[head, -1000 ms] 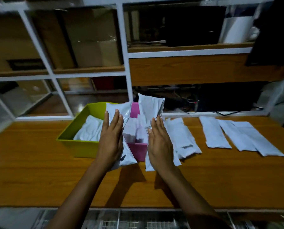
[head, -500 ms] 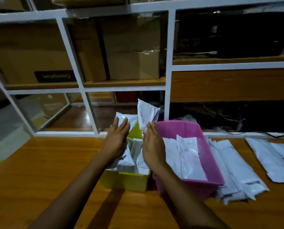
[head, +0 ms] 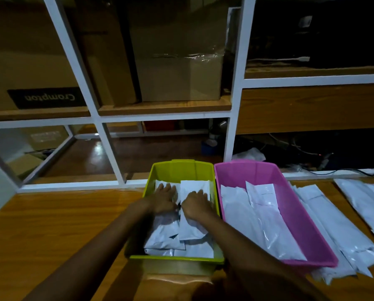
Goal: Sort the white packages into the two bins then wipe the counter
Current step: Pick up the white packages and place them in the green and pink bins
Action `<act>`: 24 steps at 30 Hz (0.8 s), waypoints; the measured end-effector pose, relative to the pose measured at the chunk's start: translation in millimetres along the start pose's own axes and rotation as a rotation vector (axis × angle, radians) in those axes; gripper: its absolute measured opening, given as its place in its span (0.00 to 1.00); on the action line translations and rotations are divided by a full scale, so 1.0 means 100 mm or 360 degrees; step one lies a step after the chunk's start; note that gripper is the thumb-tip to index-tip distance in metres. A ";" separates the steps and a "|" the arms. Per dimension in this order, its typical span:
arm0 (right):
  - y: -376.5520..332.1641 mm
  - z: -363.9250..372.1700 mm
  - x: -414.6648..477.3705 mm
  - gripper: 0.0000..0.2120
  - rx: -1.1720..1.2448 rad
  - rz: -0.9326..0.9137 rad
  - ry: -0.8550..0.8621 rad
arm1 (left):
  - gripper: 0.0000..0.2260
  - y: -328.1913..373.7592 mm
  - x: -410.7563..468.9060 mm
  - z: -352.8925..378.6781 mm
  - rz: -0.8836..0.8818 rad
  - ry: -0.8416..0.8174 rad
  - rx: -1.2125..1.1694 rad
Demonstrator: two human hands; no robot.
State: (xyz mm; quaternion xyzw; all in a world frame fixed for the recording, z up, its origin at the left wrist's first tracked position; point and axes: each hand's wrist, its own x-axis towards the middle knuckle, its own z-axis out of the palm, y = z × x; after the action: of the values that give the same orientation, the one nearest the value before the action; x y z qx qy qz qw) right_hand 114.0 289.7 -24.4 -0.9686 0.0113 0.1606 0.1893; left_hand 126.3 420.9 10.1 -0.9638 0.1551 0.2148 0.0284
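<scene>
Sorting step: left hand (head: pixel 164 198) and right hand (head: pixel 196 204) press flat, palms open, on packages (head: pixel 171 235) in the green bin (head: pixel 181 168); next, fetch the loose packages (head: pixel 342 231) at 3 o'clock on the worktop (head: pixel 62 224)

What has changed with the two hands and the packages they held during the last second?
Both hands went down into the green bin. The left hand and right hand now press flat on the white packages they had held upright, laying them on the pile inside. The pink bin, its contents and the loose packages on the counter look unchanged.
</scene>
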 end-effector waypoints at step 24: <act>0.26 0.11 0.08 0.65 -0.0779 -0.0293 -0.0371 | 0.39 -0.15 0.20 0.36 -0.0017 0.0043 -0.0036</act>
State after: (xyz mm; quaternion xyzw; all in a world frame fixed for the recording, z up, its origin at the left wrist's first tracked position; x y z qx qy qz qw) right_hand 116.5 270.2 -46.2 -0.9575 -0.1377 0.2509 -0.0364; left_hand 133.7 433.6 -31.6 -0.9677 0.1479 0.2035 0.0165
